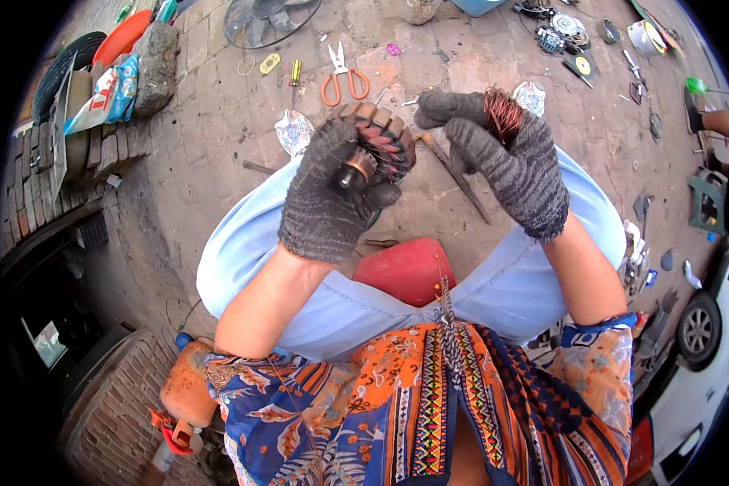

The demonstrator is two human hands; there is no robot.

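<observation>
1. Head view, from where I stood: brick paving (211, 105) spread beneath everything, and pale blue trousers (251, 243) covered the person's parted legs.
2. Between the thighs sat a rounded red object (405, 271).
3. The right hand (514, 166), in a grey knitted glove, had its fingers curled around some wire, their tips pointing left.
4. The left hand (320, 194), gloved alike, gripped a rotor: fingers wrapped over its left side, thumb across the near side, just below the shaft.
5. That rotor (393, 150) was tilted, its slotted rim beyond the fingers and its shaft end between fingers and thumb. The right fingertips were just beside its right edge; I couldn't tell whether they touched.
6. A long-handled tool (462, 186) lay on the paving between the hands.
7. Orange-handled scissors (342, 70) lay open beyond the rotor.
8. The copper wire bundle (502, 118) showed among the right hand's fingers.
9. A yellow-handled screwdriver (296, 73) lay left of the scissors.
</observation>
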